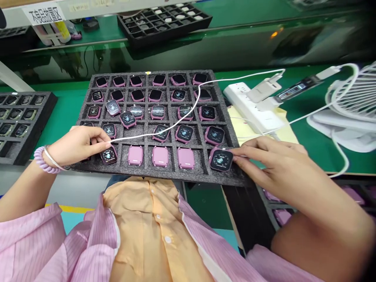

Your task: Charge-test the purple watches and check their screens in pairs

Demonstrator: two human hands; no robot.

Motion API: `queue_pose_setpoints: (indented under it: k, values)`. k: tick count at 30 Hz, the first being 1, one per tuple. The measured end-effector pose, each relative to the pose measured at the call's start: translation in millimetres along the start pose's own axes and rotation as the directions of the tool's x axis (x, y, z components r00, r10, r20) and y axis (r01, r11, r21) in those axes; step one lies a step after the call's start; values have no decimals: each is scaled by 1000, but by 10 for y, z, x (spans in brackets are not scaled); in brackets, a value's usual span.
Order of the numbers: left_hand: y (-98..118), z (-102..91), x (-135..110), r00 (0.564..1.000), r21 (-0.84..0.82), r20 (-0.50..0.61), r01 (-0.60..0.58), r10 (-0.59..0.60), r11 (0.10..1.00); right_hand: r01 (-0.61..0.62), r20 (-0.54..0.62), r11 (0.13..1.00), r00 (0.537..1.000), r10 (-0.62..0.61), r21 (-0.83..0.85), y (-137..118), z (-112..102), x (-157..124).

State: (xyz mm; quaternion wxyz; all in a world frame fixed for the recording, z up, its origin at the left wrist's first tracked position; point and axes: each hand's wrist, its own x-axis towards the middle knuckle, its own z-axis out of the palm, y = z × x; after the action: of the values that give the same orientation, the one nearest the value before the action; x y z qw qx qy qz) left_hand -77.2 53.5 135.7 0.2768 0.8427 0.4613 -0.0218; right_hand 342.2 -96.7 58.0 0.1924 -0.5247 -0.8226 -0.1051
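Note:
A black foam tray [195, 181] holds several pink smartwatches in rows of compartments. My left hand [80, 143] pinches the end of a white cable [138, 136] at the tray's front left. Just under its fingertips a smartwatch with a lit dial [109, 155] tilts in its compartment. At the front right corner, my right hand [264, 158] grips the edge of another lit smartwatch [221, 159] between thumb and fingers. Between the hands lie three face-down pink watches [160, 156]. Two lit watches [128, 119] rest across compartment walls near the tray's middle left.
A white power strip [254, 107] with a charger and a small display meter [299, 89] plugged in stands on yellow paper at right. Beside it is a white fan [352, 102]. Other trays sit at left [44, 107], at the back [164, 29] and below my right arm.

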Motion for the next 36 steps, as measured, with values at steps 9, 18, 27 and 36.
queue_pose_setpoints:
  k: [9,18,27,36]
  values:
    - [194,-36,337,960,184,-272,-13,64,983,-61,3,998,998,61,34,24,52,-12]
    - [297,203,570,955,293,-197,-159,222,943,-203,120,976,974,192,83,-39,-31,-13]
    - [491,386,213,908,150,-114,-385,403,911,-216,56,973,976,212,80,-57,14,-23]
    - [456,586,102,875,321,-113,-416,471,851,-363,-212,931,913,348,-34,-312,-134,106]
